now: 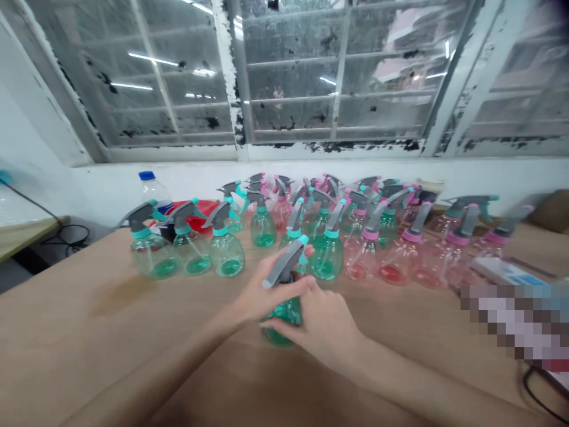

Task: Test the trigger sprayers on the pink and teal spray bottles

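Note:
A green spray bottle (283, 332) with a grey trigger head and teal nozzle is held between my hands, close to the tabletop. My left hand (267, 290) wraps round its neck just under the trigger head. Lower down, my right hand (326, 317) grips the bottle's body from the right side, thumb across the front. Just behind stand a green spray bottle (326, 261) and a pink spray bottle (362, 261). To the left, another green spray bottle (227, 258) stands upright. Parts of the held bottle are hidden by my fingers.
Several more green and pink spray bottles fill the back of the wooden table (186, 332). A clear bottle with a blue cap (146, 177) and a red item (202, 216) are at back left. At right lies a white-and-blue packet (511, 271). Windows (329, 77) rise behind.

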Motion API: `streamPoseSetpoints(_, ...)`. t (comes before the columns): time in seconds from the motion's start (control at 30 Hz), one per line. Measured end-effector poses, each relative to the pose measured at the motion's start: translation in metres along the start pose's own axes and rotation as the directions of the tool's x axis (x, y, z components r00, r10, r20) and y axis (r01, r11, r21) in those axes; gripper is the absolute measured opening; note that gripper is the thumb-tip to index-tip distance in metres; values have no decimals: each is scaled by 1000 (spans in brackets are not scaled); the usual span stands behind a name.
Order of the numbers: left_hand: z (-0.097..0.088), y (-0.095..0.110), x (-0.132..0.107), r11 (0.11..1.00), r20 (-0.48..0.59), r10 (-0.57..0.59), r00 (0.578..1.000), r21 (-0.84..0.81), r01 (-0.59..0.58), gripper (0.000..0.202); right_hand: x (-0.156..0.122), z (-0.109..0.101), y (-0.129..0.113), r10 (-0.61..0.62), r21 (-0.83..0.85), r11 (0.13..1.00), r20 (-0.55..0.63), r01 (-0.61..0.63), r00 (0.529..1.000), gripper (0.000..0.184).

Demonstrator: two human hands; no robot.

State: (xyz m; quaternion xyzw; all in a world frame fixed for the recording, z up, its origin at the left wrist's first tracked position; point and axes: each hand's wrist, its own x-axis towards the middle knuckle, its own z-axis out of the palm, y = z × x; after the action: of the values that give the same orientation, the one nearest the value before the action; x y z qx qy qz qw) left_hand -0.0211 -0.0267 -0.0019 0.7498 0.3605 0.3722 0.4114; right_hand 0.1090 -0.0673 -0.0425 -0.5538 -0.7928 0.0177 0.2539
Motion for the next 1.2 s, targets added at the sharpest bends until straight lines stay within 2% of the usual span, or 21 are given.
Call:
streamPoseSetpoints(0.13, 19, -1, 13, 996, -33, 81, 996, -45, -82, 33, -4, -6, 22, -45, 28, 999, -21, 46, 999, 81)
streamPoseSetpoints(0.23, 22, -6, 18, 992, -68, 128, 990, -17, -129, 34, -10, -9, 48, -163, 127, 979, 17, 160, 986, 72)
streamPoseSetpoints(0.4, 15, -4, 18, 998, -108, 60, 992, -19, -62, 38, -35, 2, 103, -148, 180, 976, 149, 120, 978, 55)
streamPoseSetpoints(0.5, 10, -2, 19, 999, -99, -2, 995, -40, -2, 40, -47, 11, 125, -140, 154, 982, 209, 108, 968, 48)
streamPoseSetpoints(0.73, 3, -9, 27, 999, -58, -16, 998, -35, 14, 38, -50, 20, 132, -104, 122, 989, 166, 84, 981, 42)
streamPoseSetpoints(0.83, 1, -7, 28, 1000, -22, -4, 1000, -3, 4, 38, -50, 20, 133, -87, 116, 991, 183, 66, 979, 43)
streamPoseSetpoints(1.0, 0, -5, 28, 1000, -24, 16, 1000, 16, -16, 37, -51, 20, 135, -66, 103, 994, 206, 46, 976, 47)
streamPoseSetpoints(1.2, 1, -10, 25, 998, -10, -68, 998, 18, 68, 40, -50, 22, 137, -66, 128, 991, 231, 37, 971, 48)
